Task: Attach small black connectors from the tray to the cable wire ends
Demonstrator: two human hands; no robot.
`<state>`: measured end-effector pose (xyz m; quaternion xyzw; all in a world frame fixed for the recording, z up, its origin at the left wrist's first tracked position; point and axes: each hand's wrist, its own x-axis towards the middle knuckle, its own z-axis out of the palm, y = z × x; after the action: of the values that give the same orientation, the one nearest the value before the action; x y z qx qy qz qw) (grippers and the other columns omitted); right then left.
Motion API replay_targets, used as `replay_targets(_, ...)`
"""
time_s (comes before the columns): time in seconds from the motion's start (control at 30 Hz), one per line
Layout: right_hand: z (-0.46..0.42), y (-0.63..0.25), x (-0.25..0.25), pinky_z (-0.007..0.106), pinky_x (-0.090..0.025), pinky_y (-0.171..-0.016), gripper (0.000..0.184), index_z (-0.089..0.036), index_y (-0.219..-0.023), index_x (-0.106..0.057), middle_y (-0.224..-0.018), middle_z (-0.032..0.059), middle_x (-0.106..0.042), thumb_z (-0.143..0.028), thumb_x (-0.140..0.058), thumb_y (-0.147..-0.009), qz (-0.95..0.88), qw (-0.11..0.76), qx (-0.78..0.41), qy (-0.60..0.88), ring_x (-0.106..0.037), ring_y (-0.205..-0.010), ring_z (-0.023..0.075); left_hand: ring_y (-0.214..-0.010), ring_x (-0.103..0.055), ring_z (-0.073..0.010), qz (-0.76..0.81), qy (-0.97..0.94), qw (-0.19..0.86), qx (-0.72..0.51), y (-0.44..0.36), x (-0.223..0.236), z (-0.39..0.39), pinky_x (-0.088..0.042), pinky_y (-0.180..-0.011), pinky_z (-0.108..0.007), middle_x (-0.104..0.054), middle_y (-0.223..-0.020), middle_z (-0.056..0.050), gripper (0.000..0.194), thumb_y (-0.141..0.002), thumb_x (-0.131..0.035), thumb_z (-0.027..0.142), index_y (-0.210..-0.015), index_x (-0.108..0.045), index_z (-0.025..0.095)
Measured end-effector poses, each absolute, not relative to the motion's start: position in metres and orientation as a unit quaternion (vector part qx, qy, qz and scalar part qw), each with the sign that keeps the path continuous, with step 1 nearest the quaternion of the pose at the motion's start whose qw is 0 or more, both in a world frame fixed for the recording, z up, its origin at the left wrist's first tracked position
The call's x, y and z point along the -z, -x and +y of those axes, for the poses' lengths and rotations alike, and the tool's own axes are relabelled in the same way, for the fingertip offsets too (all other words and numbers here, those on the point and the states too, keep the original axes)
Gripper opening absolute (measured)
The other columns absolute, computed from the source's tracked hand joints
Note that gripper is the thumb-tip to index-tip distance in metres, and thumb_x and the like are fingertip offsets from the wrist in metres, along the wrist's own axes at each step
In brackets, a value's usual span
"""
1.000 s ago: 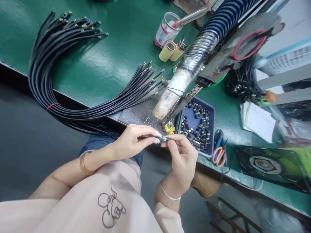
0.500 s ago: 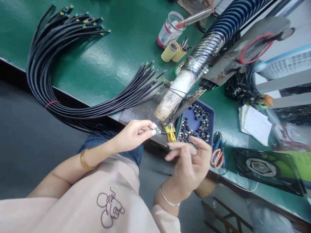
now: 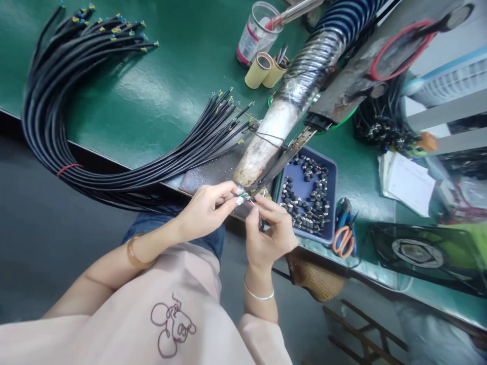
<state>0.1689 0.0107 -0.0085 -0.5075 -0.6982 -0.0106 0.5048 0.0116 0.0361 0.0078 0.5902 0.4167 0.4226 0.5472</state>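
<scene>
My left hand [image 3: 207, 208] pinches the stripped end of a black cable [image 3: 243, 196], its coloured wire tips sticking out past the fingertips. My right hand [image 3: 268, 230] is closed right beside it, fingertips meeting the wire tips, with a small dark part in its grip that I cannot make out. Both hands hover at the bench's front edge, just below the mouth of a foil-wrapped hose [image 3: 266, 147]. A blue tray [image 3: 330, 203] of several small black connectors lies right of my hands.
A big looped bundle of black cables [image 3: 68, 101] covers the green bench [image 3: 167, 71] at left. Tape rolls [image 3: 262, 68] and a jar [image 3: 253, 35] stand at the back. Orange-handled scissors [image 3: 342, 235], papers [image 3: 407, 185] and a fan [image 3: 418, 251] lie at right.
My right hand, open by the blue tray half a second ago, has come back left and closed against the cable end. The left hand kept its pinch and rose slightly.
</scene>
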Motion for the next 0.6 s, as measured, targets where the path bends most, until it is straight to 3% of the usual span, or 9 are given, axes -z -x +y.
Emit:
replay_targets(0.27, 0.0120, -0.1663, 0.0054, 0.031, -0.065, -0.077, 0.014, -0.021, -0.088, -0.064, -0.100, 0.0038, -0.079, -0.011, -0.073, -0.086, -0.684, 0.523, -0.002, 0.508, -0.078, -0.088, 0.0176, -0.058, -0.046, -0.0089, 0.406, -0.585, 0.542, -0.447, -0.0145, -0.0065, 0.0367, -0.039, -0.056, -0.019, -0.052, -0.065, 0.004, 0.016, -0.095, -0.054, 0.028, -0.085, -0.057, 0.016)
replay_targets(0.6, 0.0109, -0.1663, 0.0057, 0.030, -0.068, -0.074, 0.017, -0.021, -0.085, -0.060, -0.107, 0.0056, -0.077, -0.007, -0.071, -0.085, -0.678, 0.546, -0.049, 0.489, -0.078, -0.085, 0.0160, -0.059, -0.048, -0.0087, 0.395, -0.572, 0.547, -0.467, -0.0166, -0.0049, 0.0364, -0.042, -0.059, -0.019, -0.055, -0.067, 0.003, 0.018, -0.096, -0.054, 0.029, -0.085, -0.058, 0.016)
